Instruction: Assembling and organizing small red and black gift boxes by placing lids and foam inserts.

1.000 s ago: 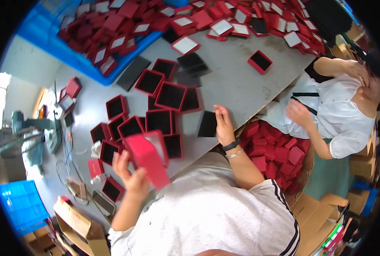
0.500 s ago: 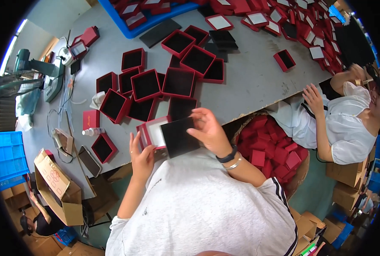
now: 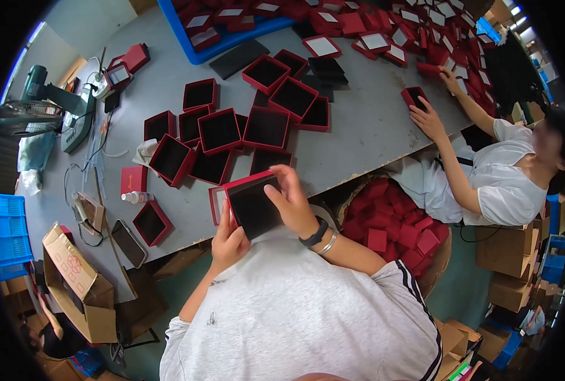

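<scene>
Close to my body, a red box (image 3: 228,188) is gripped between my two hands, tilted toward me. A black pad (image 3: 254,204) lies in it or over its mouth; whether it is fully seated I cannot tell. My left hand (image 3: 229,245) is closed on the box's lower left side. My right hand (image 3: 290,202) grasps the upper right edge, its thumb over the black pad. Just beyond the held box, a red-rimmed piece with a white face (image 3: 216,204) partly shows. Several red boxes with black insides (image 3: 219,130) lie in a cluster ahead of my hands.
A blue tray (image 3: 197,56) of red boxes sits at the far side, with black pads (image 3: 327,70) nearby. At right, a co-worker's hand (image 3: 427,119) touches a small red box. Red boxes fill a bin (image 3: 444,260) beside me. A phone (image 3: 130,242) and bottle (image 3: 136,197) lie left.
The black pad, earlier held apart over a white-bottomed red box, now sits at the red box's mouth. My left hand has closed on the box. The co-worker's hands have reached onto the table.
</scene>
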### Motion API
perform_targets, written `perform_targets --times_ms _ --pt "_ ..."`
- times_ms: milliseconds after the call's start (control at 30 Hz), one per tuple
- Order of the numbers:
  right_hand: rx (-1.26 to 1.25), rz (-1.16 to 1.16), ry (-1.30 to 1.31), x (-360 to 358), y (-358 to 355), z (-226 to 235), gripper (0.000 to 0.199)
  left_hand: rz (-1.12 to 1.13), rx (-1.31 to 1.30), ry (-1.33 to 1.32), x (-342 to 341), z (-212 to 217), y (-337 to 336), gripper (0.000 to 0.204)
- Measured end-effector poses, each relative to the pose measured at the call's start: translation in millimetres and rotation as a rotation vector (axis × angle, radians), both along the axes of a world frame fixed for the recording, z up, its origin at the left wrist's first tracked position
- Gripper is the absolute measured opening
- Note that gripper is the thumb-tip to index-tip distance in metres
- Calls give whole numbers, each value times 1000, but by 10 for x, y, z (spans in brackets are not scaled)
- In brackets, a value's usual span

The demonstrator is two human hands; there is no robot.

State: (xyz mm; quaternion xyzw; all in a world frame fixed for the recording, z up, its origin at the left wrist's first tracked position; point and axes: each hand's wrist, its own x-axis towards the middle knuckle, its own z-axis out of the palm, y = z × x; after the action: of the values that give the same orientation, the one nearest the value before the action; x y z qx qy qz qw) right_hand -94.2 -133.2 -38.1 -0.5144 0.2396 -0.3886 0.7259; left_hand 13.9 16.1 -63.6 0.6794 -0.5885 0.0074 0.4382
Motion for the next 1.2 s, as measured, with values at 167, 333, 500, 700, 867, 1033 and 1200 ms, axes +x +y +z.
perform_targets --times_ms 167,333,500,700,867,1033,1200 --pt "-222 45 268 -110 -174 32 52 -205 -283 548 -222 244 -274 52" --pt "-261 -93 292 -181 -163 -60 51 -194 17 1164 -168 420 -304 85" --pt "-216 -144 277 -249 -166 45 55 -305 6 1113 -140 498 -369 72" --pt "-233 175 174 -375 -250 164 104 -119 55 1480 -48 553 -469 52" --pt "-524 167 384 -440 -157 281 104 -17 163 1386 -38 487 -436 54" --pt "-401 151 399 -433 -82 208 84 -6 166 1372 -102 472 -433 40" --pt "-282 169 351 -393 -107 156 80 35 235 1202 -62 351 -428 33"
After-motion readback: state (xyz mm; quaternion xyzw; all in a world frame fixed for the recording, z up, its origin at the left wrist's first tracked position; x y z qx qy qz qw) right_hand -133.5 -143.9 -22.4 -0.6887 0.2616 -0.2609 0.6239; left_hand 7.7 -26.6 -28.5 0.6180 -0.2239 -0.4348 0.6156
